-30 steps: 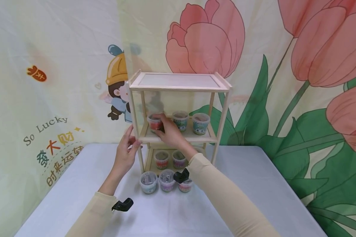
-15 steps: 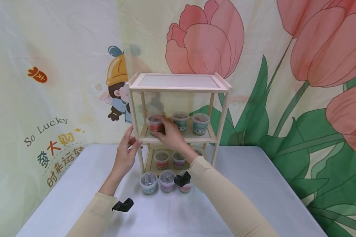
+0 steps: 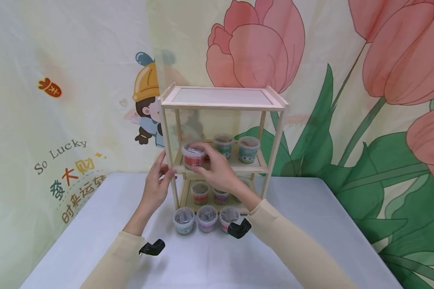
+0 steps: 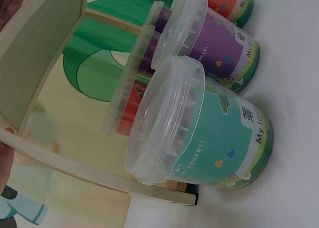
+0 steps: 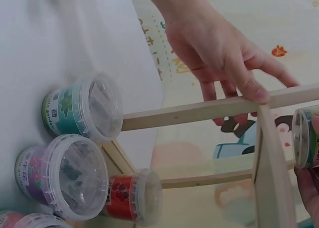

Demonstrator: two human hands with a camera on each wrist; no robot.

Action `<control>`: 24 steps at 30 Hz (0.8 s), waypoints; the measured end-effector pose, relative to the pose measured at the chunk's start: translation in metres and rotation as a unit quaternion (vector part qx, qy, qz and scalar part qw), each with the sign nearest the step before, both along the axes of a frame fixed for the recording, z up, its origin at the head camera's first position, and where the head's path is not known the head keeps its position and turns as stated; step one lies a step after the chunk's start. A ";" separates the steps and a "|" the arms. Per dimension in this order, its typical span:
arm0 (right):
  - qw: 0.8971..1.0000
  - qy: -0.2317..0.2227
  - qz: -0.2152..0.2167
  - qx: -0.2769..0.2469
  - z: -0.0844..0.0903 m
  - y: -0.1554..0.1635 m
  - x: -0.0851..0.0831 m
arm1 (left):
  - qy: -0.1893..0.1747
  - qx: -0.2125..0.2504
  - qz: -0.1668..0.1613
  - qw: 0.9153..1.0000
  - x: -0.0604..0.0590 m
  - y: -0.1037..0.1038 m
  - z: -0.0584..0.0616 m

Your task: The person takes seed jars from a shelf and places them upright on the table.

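Observation:
My right hand (image 3: 220, 171) pinches a red-labelled plastic tub (image 3: 193, 160) with a clear lid, at the left front of the middle shelf. In the right wrist view that tub (image 5: 315, 138) shows only partly at the right edge, fingers below it. My left hand (image 3: 155, 186) grips the left front post of the light wooden rack (image 3: 222, 107) at middle-shelf height. Seen from the right wrist, the left hand (image 5: 214, 51) has its thumb on the near side of the post and its fingers behind. Two blue-green tubs, one central (image 3: 223, 145) and one right (image 3: 248, 150), stand on the same shelf.
Red-labelled (image 3: 200, 193) and purple-labelled (image 3: 221, 196) tubs stand on the bottom shelf, with another partly behind my right wrist. A row on the white table (image 3: 293, 224) in front holds teal (image 4: 219, 133), purple (image 4: 219, 44) and red (image 4: 222, 1) tubs. A printed curtain hangs behind.
My right hand has drawn the red tub forward from the back of the middle shelf to its front edge, lid now tipped toward the camera. The left hand keeps its hold on the post.

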State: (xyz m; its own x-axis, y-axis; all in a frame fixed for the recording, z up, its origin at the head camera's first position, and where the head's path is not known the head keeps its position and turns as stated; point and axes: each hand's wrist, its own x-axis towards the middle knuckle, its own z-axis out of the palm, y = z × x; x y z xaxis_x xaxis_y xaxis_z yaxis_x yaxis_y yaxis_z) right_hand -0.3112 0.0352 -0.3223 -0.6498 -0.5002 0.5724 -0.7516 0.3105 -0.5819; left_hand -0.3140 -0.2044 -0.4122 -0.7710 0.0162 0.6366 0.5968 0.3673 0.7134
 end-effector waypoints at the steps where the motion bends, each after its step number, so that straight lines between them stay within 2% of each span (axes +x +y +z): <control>1: 1.000 0.003 0.004 -0.001 0.001 0.003 0.004 | -0.002 0.001 -0.001 1.000 0.000 0.000 0.000; 9: 1.000 0.014 0.000 0.012 0.000 0.042 0.035 | -0.003 0.018 -0.005 1.000 0.000 0.002 0.001; 15: 1.000 -0.005 -0.010 0.010 -0.011 0.073 0.050 | 0.004 0.024 -0.005 1.000 -0.001 0.004 0.001; 18: 1.000 -0.008 -0.022 0.018 -0.018 0.089 0.056 | 0.003 0.023 0.005 1.000 0.000 0.005 0.002; 21: 0.998 -0.019 -0.044 0.027 -0.027 0.105 0.061 | 0.006 0.022 0.009 1.000 0.005 0.008 0.007; 24: 0.996 -0.035 -0.069 0.037 -0.040 0.121 0.064 | 0.010 0.020 0.002 1.000 0.015 0.011 0.016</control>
